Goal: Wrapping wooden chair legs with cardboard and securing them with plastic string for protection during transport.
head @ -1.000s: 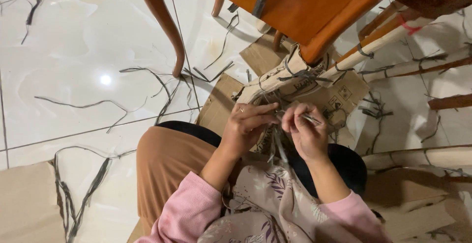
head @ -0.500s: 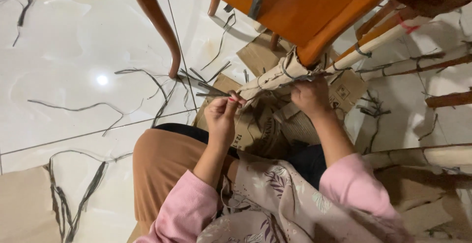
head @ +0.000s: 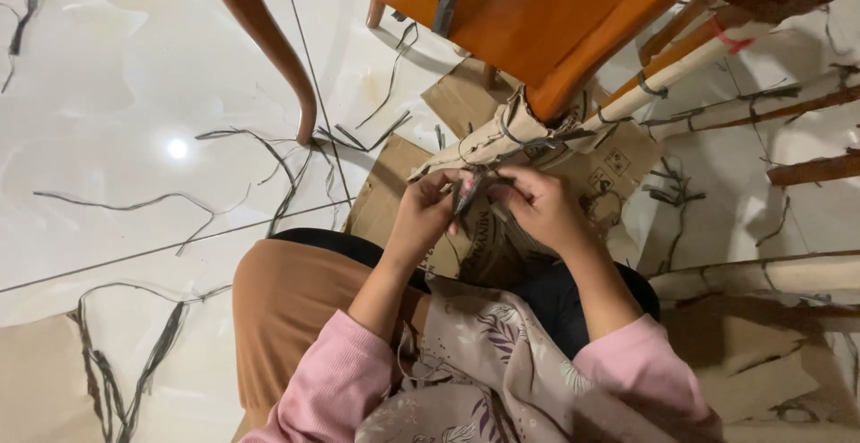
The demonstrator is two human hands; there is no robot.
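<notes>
Strap: a dark, flat plastic strap (head: pixel 466 194) sits between the two hands, just below the wrapped chair leg, over the person's lap.
Left hand: the left hand (head: pixel 423 216) pinches the strap between thumb and fingertips; fingers are closed on it.
Right hand: the right hand (head: pixel 537 206) meets the left at the same spot; its fingers curl around the strap end, grasping it.
Change: half a second ago the hands were apart, the left holding a strap end out toward the floor side and the right up against the wrapping. Both have now come together at the centre.
Meaning: judged from this, the work has passed from pulling a loose end to fine handling at one point, probably a knot or tangle.
Wrapping: cardboard wrapping (head: pixel 502 134) bound with more straps covers the leg of the orange wooden chair (head: pixel 537 13) directly above the hands.
Floor: loose strap offcuts (head: pixel 269 152) lie scattered on the white tiled floor (head: pixel 116 76); flat cardboard (head: pixel 385 192) lies under the knees.
</notes>
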